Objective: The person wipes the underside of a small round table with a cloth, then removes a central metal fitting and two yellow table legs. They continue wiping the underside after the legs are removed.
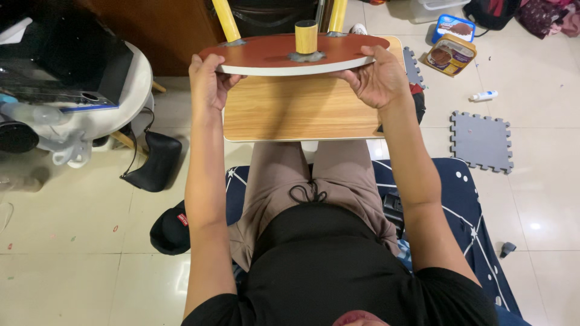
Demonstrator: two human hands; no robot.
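Note:
I hold a round red-brown board (266,51) with a white rim, turned upside down, above a small light-wood table (302,108) over my lap. Three yellow legs stick up from the board: a short stub (306,36) in the middle, and longer ones at the back left (226,19) and back right (338,15). My left hand (207,81) grips the board's left edge. On the right edge, my right hand (376,75) curls with its fingers under the rim.
A white round stool (124,99) with black items stands at the left, a black pouch (154,160) beside it and a black cap (172,228) on the tiled floor. Grey foam mat pieces (481,142), food tubs (450,53) and a small white tube (484,95) lie at the right. I sit on a dark blue cushion (459,199).

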